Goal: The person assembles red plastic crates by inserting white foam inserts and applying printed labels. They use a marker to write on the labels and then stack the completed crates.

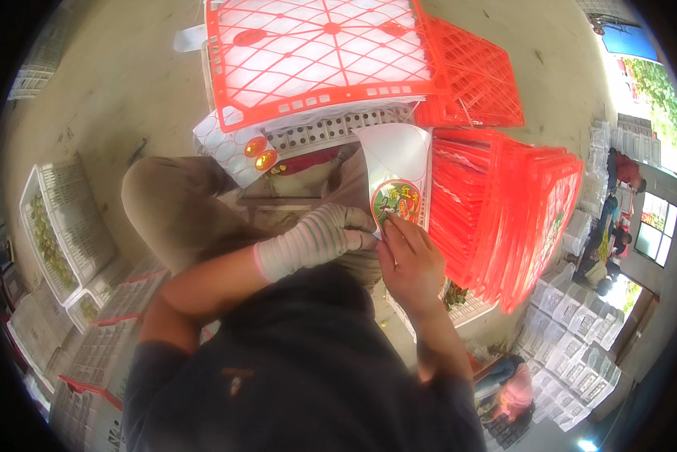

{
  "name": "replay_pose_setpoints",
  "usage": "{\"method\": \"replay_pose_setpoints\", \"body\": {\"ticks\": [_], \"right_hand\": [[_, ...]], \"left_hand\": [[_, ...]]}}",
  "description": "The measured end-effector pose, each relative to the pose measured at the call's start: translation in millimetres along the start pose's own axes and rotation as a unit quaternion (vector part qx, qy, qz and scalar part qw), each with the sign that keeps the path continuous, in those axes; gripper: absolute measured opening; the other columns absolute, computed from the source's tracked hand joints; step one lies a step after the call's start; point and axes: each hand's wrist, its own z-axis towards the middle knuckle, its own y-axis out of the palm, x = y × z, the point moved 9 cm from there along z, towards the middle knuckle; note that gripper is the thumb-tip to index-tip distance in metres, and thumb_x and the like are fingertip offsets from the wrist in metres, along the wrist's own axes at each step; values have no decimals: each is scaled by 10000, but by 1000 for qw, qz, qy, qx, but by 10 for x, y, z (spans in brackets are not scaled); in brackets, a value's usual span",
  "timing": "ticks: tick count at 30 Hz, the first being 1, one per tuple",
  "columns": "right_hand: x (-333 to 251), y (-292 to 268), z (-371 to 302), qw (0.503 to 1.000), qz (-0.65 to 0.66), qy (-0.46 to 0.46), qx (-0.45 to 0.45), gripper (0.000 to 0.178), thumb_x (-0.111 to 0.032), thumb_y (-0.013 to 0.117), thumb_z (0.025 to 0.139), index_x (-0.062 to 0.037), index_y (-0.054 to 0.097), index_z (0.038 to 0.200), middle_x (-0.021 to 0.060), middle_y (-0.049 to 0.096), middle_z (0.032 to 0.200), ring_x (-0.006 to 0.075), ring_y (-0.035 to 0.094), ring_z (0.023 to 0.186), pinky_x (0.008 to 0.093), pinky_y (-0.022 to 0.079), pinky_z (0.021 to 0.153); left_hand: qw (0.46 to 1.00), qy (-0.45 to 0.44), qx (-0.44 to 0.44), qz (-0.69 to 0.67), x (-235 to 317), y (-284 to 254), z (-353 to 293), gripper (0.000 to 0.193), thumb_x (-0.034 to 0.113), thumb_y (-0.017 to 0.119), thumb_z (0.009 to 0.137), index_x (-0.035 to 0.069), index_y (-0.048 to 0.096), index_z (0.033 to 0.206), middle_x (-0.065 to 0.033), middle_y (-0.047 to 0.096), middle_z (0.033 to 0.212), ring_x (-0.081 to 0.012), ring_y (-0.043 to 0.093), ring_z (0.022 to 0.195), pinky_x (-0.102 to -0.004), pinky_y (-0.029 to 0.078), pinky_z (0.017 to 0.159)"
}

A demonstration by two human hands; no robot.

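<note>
A round, colourful sticker with a red and green rim lies at the lower part of a white sheet in front of me. My right hand, bare, pinches the sticker's lower edge between thumb and fingers. Close against it, my left hand, in a grey striped glove, has its fingertips closed at the sheet's lower corner. Another sheet with round stickers lies further left, two of its coloured rounds showing. Both hands are above my lap, beside a leaning stack of red plastic lattice panels.
A red lattice lid covers white lining on a pale crate ahead, with more red lattice beside it. White crates of greenish fruit stand at left. Stacked pale crates and other people are at right.
</note>
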Motion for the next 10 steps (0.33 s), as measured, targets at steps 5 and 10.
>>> {"method": "replay_pose_setpoints", "body": {"ticks": [5,10], "right_hand": [[-84,0,-130,999,-27,0,39,229,-118,756,796,-39,699,1004,77,669,956,243,687,812,352,560,680],[-121,5,-154,996,-57,2,76,230,-156,786,792,-65,705,988,95,692,1014,252,703,828,341,567,694]], "left_hand": [[995,90,50,-7,-97,-40,-49,217,126,676,878,-23,696,1034,-74,664,933,-161,619,884,-295,480,820],[991,68,90,67,-11,-6,-95,191,110,655,880,-2,704,1027,-95,673,961,-198,628,902,-315,481,853]]}}
